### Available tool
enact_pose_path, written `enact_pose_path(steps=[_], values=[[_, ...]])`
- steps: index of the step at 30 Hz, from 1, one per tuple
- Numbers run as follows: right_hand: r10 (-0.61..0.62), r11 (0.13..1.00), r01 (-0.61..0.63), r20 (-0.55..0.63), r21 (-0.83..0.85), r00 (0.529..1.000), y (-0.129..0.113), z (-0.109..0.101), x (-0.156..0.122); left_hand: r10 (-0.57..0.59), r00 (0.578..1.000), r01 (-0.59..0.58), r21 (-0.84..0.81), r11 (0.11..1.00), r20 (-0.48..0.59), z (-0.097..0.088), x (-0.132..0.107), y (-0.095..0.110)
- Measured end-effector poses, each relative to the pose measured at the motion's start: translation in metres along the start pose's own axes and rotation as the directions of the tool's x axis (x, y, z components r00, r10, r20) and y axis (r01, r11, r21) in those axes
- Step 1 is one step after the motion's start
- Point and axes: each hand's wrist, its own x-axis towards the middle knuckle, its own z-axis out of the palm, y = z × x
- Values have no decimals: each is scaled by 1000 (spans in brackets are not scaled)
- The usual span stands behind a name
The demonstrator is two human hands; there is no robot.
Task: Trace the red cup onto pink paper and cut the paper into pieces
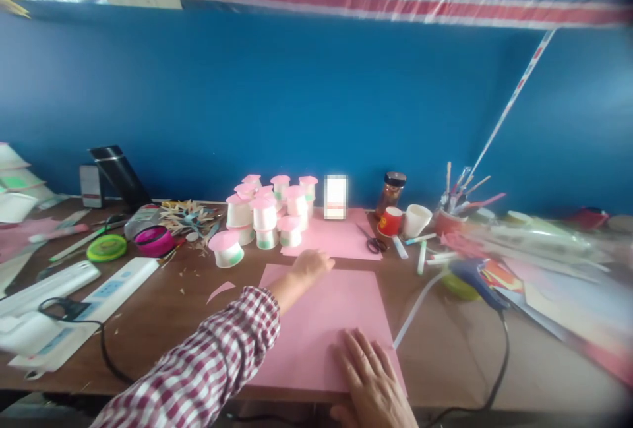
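A large sheet of pink paper (301, 336) lies before me on the brown table. My right hand (368, 368) rests flat on its near right part, fingers stretched and a little apart. My left hand (312, 266), in a checked sleeve, reaches to the sheet's far edge. Its fingers are curled together; what they hold, if anything, is hidden. Just beyond lies more pink paper (331, 237), with dark-handled scissors (373, 240) on its right side. Left of it stand several white paper cups (264, 217) topped with pink paper discs, some stacked.
On the left are a white power strip (111, 289), a green tape roll (106, 247) and a pink round container (154, 241). To the right lie a blue glue gun (479, 283) with its cord, markers (421, 258), a red cup (390, 221) and a white cup (416, 220).
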Motion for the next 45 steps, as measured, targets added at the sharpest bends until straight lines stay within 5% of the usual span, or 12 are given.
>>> enact_pose_path(steps=[9,13,17,22,33,45], values=[[20,999,-20,20,26,1000,-4,-10,1,93,995,-92,-27,995,43,0,16,8],[48,998,-49,37,31,998,-7,-18,3,-107,994,107,-59,992,7,-7,8,8],[65,997,-68,74,41,995,-11,-29,6,-344,939,340,-116,933,-19,-25,-31,-17],[95,993,-104,146,54,985,-16,-46,12,-397,916,398,-217,891,50,-40,-71,-46],[125,990,-135,209,33,970,-19,-52,15,-251,956,293,-420,859,154,4,3,-3],[143,984,-160,194,74,970,-18,-53,15,-326,915,400,-434,807,237,15,18,5]])
